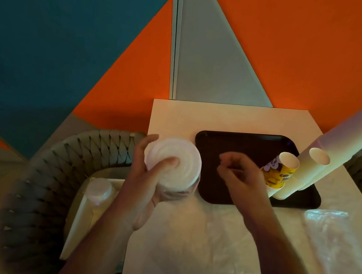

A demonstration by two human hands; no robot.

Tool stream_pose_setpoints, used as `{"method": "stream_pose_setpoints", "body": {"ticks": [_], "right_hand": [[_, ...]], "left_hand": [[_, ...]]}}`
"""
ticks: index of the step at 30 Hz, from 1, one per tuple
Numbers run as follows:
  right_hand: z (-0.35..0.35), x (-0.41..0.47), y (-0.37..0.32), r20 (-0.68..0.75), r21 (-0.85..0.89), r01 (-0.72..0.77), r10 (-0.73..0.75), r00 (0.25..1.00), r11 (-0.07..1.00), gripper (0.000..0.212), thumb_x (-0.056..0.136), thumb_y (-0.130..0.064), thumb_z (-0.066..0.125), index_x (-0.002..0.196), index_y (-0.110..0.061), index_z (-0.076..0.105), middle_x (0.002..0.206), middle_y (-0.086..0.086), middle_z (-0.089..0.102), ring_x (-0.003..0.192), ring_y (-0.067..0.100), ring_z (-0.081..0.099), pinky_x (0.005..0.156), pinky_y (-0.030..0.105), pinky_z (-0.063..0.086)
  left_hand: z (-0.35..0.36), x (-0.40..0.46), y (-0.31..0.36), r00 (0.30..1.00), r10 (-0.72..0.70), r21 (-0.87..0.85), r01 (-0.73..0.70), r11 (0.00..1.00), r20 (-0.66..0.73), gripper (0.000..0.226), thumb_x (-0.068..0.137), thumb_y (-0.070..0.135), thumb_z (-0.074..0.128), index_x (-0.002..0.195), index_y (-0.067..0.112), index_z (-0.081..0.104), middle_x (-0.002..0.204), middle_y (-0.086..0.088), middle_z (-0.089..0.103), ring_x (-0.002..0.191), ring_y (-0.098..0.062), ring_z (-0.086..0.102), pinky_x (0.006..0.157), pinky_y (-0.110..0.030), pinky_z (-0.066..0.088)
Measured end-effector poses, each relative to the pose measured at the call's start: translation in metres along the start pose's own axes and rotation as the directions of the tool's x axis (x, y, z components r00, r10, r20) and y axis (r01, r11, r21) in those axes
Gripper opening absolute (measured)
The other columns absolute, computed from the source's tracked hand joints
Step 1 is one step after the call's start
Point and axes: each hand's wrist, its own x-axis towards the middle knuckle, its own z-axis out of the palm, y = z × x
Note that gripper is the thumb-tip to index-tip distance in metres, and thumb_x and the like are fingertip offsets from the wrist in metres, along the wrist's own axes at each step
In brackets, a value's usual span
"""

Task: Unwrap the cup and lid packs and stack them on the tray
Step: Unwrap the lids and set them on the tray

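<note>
One white ribbed lid stack (173, 159) — gripped by left hand (145, 178), right hand (238, 173) fingers curled, holding nothing visible, above black tray (245, 141).

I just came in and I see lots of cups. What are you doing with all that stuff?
A person is unpacking cups and lids at a white table. The left hand holds a stack of white lids, thumb pressed on top. The right hand hovers over the black tray, fingers curled, holding nothing visible. Three cup stacks already stand on the tray: two white stacks and a shorter yellow stack. Empty plastic wrap lies on the table.
</note>
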Motion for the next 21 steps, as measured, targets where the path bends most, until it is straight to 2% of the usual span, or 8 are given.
{"method": "stream_pose_setpoints", "body": {"ticks": [2, 3, 6, 9, 11, 14, 19, 21], "right_hand": [[0.003, -0.002, -0.014, 0.003, 0.072, 0.060, -0.061, 0.998, 0.996, 0.018, 0.094, -0.012, 0.069, 0.099, -0.029, 0.072, 0.083, -0.010, 0.067, 0.074, 0.007, 0.059, 0.071, 0.028, 0.048], [0.006, -0.005, -0.021, 0.038, 0.055, 0.107, -0.109, 0.993, 0.993, 0.016, 0.094, -0.014, 0.070, 0.101, -0.028, 0.073, 0.084, -0.008, 0.068, 0.074, 0.010, 0.060, 0.071, 0.028, 0.049], [0.021, -0.013, -0.036, 0.165, -0.129, 0.222, -0.200, 0.966, 0.967, 0.022, 0.090, -0.019, 0.075, 0.111, -0.027, 0.073, 0.094, -0.010, 0.071, 0.080, 0.007, 0.066, 0.073, 0.019, 0.054], [0.036, -0.020, -0.040, 0.202, -0.246, 0.269, -0.222, 0.954, 0.931, 0.026, 0.088, -0.020, 0.078, 0.113, -0.023, 0.074, 0.099, -0.010, 0.072, 0.085, 0.005, 0.068, 0.072, 0.012, 0.053], [0.042, -0.023, -0.041, 0.212, -0.261, 0.258, -0.205, 0.955, 0.930, 0.025, 0.088, -0.020, 0.078, 0.112, -0.023, 0.074, 0.098, -0.012, 0.071, 0.085, 0.002, 0.068, 0.070, 0.010, 0.051], [0.050, -0.030, -0.042, 0.213, -0.270, 0.236, -0.181, 0.960, 0.934, 0.022, 0.086, -0.020, 0.080, 0.107, -0.025, 0.074, 0.094, -0.014, 0.071, 0.083, 0.000, 0.069, 0.070, 0.010, 0.051], [0.056, -0.037, -0.044, 0.178, -0.207, 0.161, -0.125, 0.976, 0.965, 0.019, 0.085, -0.016, 0.081, 0.098, -0.025, 0.070, 0.091, -0.015, 0.071, 0.079, -0.004, 0.069, 0.066, 0.009, 0.050], [0.055, -0.037, -0.042, 0.179, -0.199, 0.127, -0.091, 0.980, 0.972, 0.018, 0.085, -0.017, 0.081, 0.094, -0.027, 0.068, 0.090, -0.013, 0.071, 0.075, -0.001, 0.070, 0.064, 0.012, 0.051]], "left_hand": [[-0.008, 0.000, 0.000, 0.994, 0.111, 0.171, -0.108, 0.979, -0.007, 0.060, 0.087, 0.016, 0.072, 0.130, 0.051, 0.050, 0.131, 0.005, 0.053, 0.117, -0.023, 0.058, 0.076, -0.055, 0.061], [-0.011, -0.001, -0.002, 0.987, 0.163, 0.245, -0.161, 0.956, 0.014, 0.057, 0.089, 0.017, 0.071, 0.129, 0.053, 0.051, 0.131, 0.011, 0.053, 0.115, -0.018, 0.059, 0.075, -0.052, 0.062], [-0.017, -0.006, -0.004, 0.962, 0.263, 0.375, -0.273, 0.886, 0.079, 0.051, 0.092, 0.022, 0.070, 0.129, 0.053, 0.052, 0.121, 0.031, 0.053, 0.110, -0.003, 0.058, 0.067, -0.039, 0.063], [-0.028, -0.009, -0.006, 0.936, 0.340, 0.461, -0.342, 0.818, 0.092, 0.047, 0.093, 0.021, 0.070, 0.130, 0.045, 0.053, 0.118, 0.033, 0.056, 0.108, 0.004, 0.059, 0.072, -0.034, 0.062], [-0.034, -0.011, -0.007, 0.919, 0.383, 0.520, -0.371, 0.770, 0.089, 0.047, 0.093, 0.021, 0.070, 0.128, 0.047, 0.053, 0.118, 0.034, 0.057, 0.108, 0.006, 0.060, 0.078, -0.026, 0.060], [-0.042, -0.015, -0.007, 0.911, 0.400, 0.548, -0.386, 0.742, 0.100, 0.047, 0.092, 0.021, 0.070, 0.125, 0.049, 0.050, 0.114, 0.034, 0.059, 0.104, 0.008, 0.061, 0.071, -0.012, 0.053], [-0.049, -0.017, -0.009, 0.905, 0.409, 0.583, -0.396, 0.709, 0.118, 0.049, 0.093, 0.025, 0.070, 0.123, 0.055, 0.045, 0.112, 0.041, 0.056, 0.103, 0.011, 0.059, 0.071, -0.008, 0.050], [-0.049, -0.017, -0.009, 0.908, 0.393, 0.579, -0.399, 0.711, 0.144, 0.055, 0.093, 0.027, 0.069, 0.129, 0.059, 0.041, 0.116, 0.043, 0.054, 0.106, 0.011, 0.059, 0.075, -0.009, 0.051]]}}
